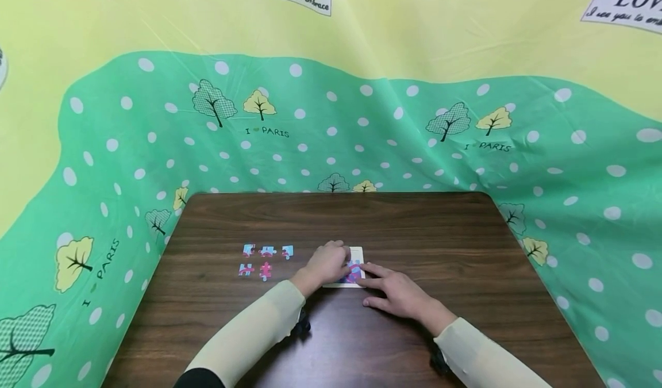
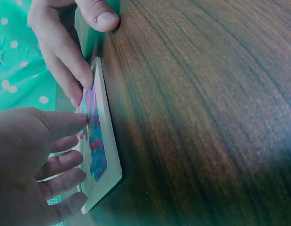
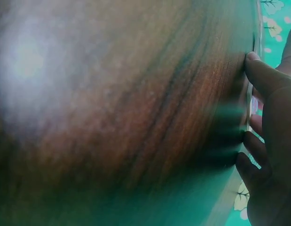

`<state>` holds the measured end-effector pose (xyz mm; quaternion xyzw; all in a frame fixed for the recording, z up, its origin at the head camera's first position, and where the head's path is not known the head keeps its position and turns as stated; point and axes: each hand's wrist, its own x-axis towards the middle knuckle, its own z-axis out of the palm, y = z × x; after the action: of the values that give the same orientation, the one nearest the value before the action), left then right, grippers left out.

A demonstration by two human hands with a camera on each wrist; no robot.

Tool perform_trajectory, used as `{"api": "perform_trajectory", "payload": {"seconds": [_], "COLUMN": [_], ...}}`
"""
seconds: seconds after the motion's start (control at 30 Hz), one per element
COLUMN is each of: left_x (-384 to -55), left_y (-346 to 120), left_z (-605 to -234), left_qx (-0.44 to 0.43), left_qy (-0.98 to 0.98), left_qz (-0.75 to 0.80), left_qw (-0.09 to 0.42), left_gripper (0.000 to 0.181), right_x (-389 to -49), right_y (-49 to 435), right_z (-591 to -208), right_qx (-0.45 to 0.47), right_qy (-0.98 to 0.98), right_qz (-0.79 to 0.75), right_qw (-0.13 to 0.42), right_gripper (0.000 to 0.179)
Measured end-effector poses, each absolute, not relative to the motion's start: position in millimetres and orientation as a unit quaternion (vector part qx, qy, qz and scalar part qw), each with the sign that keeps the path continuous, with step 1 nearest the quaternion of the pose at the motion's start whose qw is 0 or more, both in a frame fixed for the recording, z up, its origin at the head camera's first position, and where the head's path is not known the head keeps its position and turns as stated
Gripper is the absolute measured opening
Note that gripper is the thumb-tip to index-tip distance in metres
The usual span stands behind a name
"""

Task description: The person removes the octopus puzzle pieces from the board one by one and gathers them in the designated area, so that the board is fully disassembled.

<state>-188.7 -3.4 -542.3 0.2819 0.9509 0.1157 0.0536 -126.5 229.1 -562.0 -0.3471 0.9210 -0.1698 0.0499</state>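
A puzzle board [image 1: 357, 253] with a pale rim and a blue, pink and purple picture lies on the table. My left hand [image 1: 327, 264] bends over its left part and hides much of it. In the left wrist view, the thumb [image 2: 70, 122] touches the picture [image 2: 97, 150], and the other fingertips come down at the rim [image 2: 104, 190]. I cannot tell whether a puzzle piece sits between that thumb and forefinger. My right hand [image 1: 400, 293] has its fingers extended, with fingertips at the board's right edge and the thumb lower, beside the board.
Several loose puzzle pieces [image 1: 267, 251] in blue and pink lie in two rows left of the board, near the left forearm. The dark wooden table [image 1: 439, 221] has a green and yellow printed cloth [image 1: 331, 112] hanging behind and beside it.
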Motion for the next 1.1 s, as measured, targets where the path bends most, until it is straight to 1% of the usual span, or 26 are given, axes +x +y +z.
{"api": "perform_trajectory", "payload": {"seconds": [0.2, 0.37, 0.57, 0.73, 0.93, 1.1], "left_x": [-191, -193, -193, -192, -191, -189], "left_y": [-3, -4, -4, -5, -12, -22], "left_z": [-545, -548, -548, -547, -547, -545], "left_qx": [0.272, 0.261, 0.229, 0.208, 0.198, 0.194], "left_qy": [0.951, 0.943, 0.919, 0.894, 0.881, 0.874], "left_qz": [0.134, 0.198, 0.308, 0.383, 0.420, 0.437], "left_qw": [0.055, 0.054, 0.088, 0.106, 0.095, 0.090], "left_gripper": [0.015, 0.012, 0.015, 0.014, 0.011, 0.008], "right_x": [-125, -126, -127, -128, -128, -128], "right_y": [228, 228, 229, 231, 232, 232], "right_z": [-562, -564, -564, -568, -569, -568], "right_qx": [-0.348, -0.359, -0.350, -0.355, -0.353, -0.361], "right_qy": [0.920, 0.916, 0.919, 0.918, 0.919, 0.917], "right_qz": [-0.177, -0.179, -0.179, -0.178, -0.174, -0.170], "right_qw": [0.034, 0.019, 0.029, 0.021, 0.022, 0.012], "right_gripper": [0.051, 0.051, 0.051, 0.051, 0.051, 0.051]}}
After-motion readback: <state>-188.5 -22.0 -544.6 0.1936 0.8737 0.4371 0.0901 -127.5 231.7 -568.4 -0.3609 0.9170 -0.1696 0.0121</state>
